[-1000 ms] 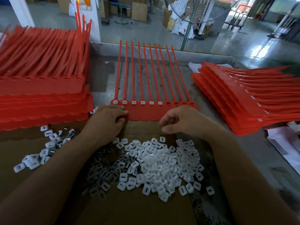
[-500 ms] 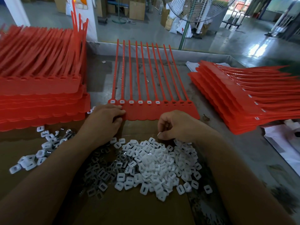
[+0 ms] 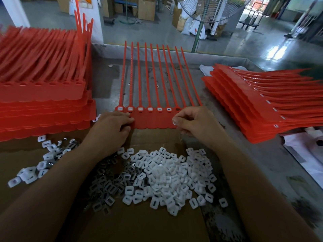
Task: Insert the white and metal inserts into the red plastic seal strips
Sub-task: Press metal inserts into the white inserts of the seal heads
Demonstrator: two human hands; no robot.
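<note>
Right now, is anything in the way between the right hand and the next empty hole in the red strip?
Nothing visible: the right hand sits right next to the empty hole in the red strip.

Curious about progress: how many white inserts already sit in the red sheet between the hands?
6 white inserts, side by side in the red sheet, from its left end toward the right hand; the next socket looks empty, and that hand may hide others.

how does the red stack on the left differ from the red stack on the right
The left stack shows no white in its sockets; the right stack shows white inserts along its edge. The left stack's tails point ahead; the right stack's point rightward. Both are piles of red seal strips.
</note>
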